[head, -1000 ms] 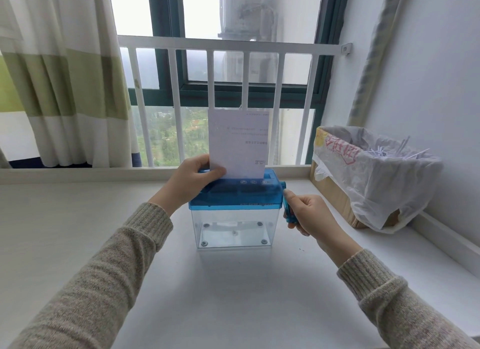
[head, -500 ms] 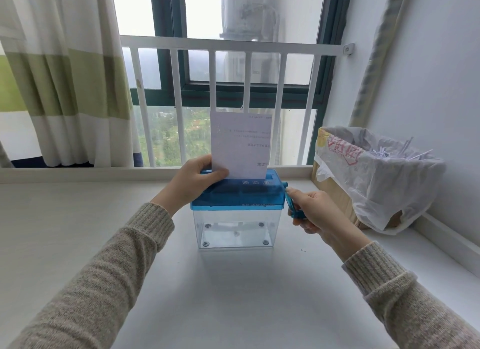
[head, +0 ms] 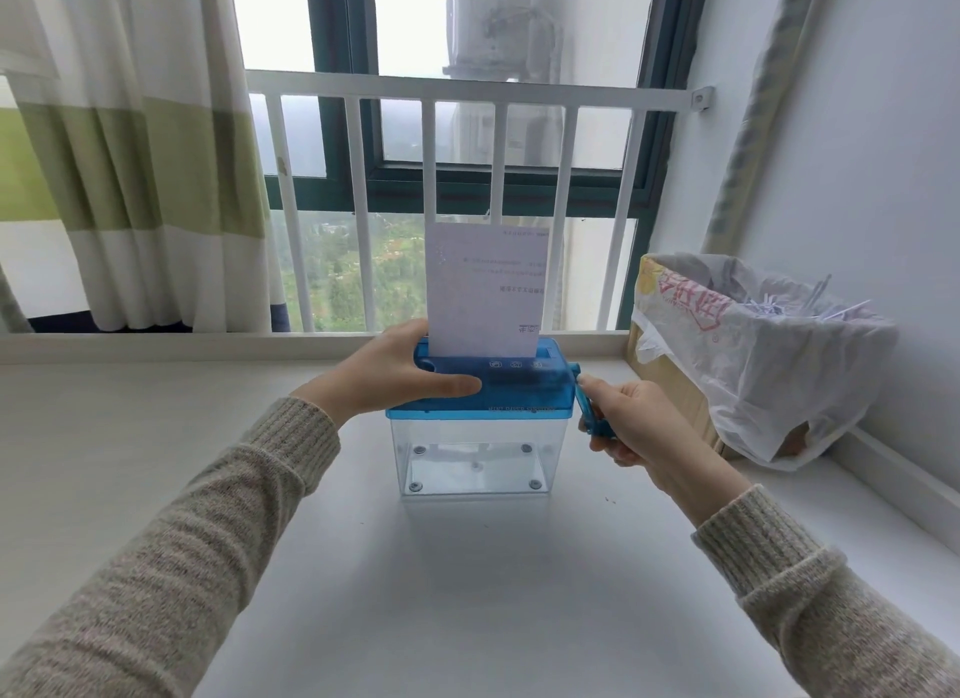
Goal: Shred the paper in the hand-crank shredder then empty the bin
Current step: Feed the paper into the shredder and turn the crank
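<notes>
A small hand-crank shredder with a blue top (head: pixel 519 391) and a clear plastic bin (head: pixel 475 456) stands on the white table (head: pixel 415 593) in front of me. A white printed sheet of paper (head: pixel 485 287) stands upright in its top slot. My left hand (head: pixel 395 372) rests over the left side of the blue top, thumb laid across its front face. My right hand (head: pixel 628 422) is closed on the blue crank handle (head: pixel 587 411) at the shredder's right side. The clear bin looks nearly empty.
A cardboard box lined with a white plastic bag (head: pixel 748 365), holding paper shreds, sits at the right against the wall. A white railing (head: pixel 467 94) and window lie behind the shredder. Striped curtains (head: pixel 135 167) hang at the left.
My left hand has let go of the paper's edge and now lies flat over the shredder's top. My right hand stays on the crank, shifted slightly.
</notes>
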Tool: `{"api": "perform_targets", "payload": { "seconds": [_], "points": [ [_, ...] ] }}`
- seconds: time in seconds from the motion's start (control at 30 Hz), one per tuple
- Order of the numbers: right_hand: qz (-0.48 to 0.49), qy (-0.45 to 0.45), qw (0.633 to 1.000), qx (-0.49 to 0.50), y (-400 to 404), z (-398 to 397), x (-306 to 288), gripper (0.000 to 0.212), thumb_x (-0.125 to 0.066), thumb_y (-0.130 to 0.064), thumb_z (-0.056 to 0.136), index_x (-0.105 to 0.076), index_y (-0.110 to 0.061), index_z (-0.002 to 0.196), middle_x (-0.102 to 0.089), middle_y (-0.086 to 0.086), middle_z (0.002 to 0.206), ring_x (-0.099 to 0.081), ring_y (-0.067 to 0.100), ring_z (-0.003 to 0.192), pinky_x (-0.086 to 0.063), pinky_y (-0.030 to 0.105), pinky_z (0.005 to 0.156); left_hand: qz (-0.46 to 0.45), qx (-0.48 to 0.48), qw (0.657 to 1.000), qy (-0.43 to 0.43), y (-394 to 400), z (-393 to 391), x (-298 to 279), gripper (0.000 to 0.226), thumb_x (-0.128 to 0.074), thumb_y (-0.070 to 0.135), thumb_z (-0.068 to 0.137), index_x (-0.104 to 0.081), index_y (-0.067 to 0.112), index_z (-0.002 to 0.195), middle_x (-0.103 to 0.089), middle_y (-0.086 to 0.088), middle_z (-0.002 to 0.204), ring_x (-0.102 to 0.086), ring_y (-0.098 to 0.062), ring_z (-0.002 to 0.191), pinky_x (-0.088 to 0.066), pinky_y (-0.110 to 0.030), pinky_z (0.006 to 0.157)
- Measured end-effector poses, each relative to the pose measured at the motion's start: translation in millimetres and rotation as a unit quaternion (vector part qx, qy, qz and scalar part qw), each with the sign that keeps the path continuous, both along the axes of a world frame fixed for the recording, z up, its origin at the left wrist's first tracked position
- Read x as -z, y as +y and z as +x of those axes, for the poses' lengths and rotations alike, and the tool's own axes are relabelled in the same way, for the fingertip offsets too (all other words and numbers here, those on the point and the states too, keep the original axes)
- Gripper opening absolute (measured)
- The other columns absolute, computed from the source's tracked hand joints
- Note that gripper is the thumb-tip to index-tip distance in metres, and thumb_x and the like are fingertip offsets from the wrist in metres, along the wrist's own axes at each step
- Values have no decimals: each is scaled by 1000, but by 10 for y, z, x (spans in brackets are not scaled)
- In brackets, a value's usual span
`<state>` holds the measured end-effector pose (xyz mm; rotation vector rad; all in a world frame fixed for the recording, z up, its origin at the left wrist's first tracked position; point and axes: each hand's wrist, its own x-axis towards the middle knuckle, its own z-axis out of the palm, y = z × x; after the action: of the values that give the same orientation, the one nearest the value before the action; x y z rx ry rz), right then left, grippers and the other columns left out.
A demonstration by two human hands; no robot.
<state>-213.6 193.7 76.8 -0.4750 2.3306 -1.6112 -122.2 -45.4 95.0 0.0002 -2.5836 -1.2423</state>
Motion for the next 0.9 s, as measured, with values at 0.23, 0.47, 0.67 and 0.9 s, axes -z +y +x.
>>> {"api": "perform_targets", "payload": {
  "seconds": [0.23, 0.47, 0.67, 0.9],
  "points": [
    [14, 230, 972, -43, 183, 163, 203, 25, -50, -38, 95, -55, -13, 95, -61, -2, 70, -55, 8, 58, -49, 23, 53, -15, -6, 1000, -18, 57, 27, -50, 51, -75, 32, 79, -47, 31, 121, -56, 11, 112, -56, -10, 101, -48, -12, 74],
    [91, 556, 825, -37, 299, 69, 526, 36, -65, -18, 85, -50, -8, 117, -61, 5, 96, -56, 13, 73, -58, 27, 58, -20, -12, 1000, -13, 77, 41, -51, 46, -76, 34, 78, -47, 36, 114, -55, 14, 108, -55, -10, 100, -48, -14, 75],
    [111, 669, 734, -39, 319, -57, 540, 27, -47, -24, 95, -49, -7, 116, -63, 12, 92, -59, 23, 70, -56, 34, 53, -23, -19, 999, -22, 108, 52, -76, 46, -76, 33, 78, -45, 36, 112, -54, 17, 105, -55, -7, 95, -46, -12, 72],
    [101, 677, 729, -15, 273, -110, 622, 32, -49, -22, 94, -50, -4, 121, -60, 11, 90, -56, 22, 66, -52, 33, 44, -27, -29, 999, -30, 120, 71, -79, 47, -77, 34, 76, -44, 35, 110, -53, 12, 106, -54, -10, 98, -47, -15, 76]
  ]
}}
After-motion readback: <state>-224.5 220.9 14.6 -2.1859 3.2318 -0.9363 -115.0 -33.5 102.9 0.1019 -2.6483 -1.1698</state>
